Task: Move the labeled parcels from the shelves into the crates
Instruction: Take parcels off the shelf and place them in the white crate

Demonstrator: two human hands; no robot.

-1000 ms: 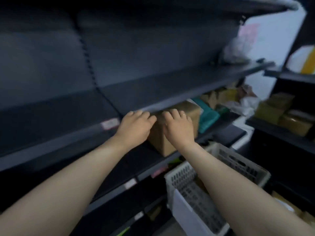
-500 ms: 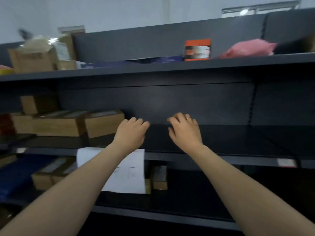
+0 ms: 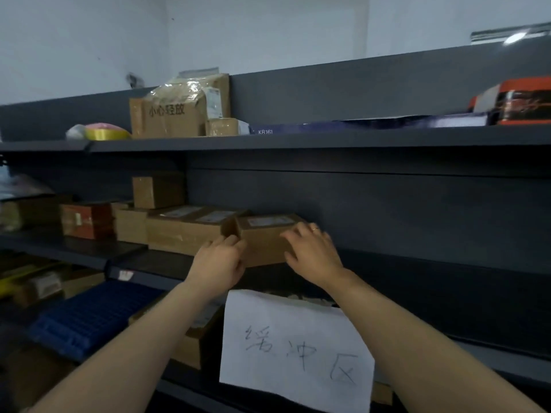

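Nearest, one white paper sheet with handwriting hangs below the shelf edge. One blue ribbed plastic piece lies lower left; whether it holds anything cannot be told. Just above the sheet, the left hand and right hand grip opposite ends of one labelled parcel on the middle shelf, fingers curled round it, and beyond, the top shelf carries one yellow tape roll.

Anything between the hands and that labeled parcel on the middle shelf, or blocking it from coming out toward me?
Nothing visible. The left hand and right hand are on the parcel, and the shelf edge in front is free. A flat box sits to its left, not in front. No crate is in view.
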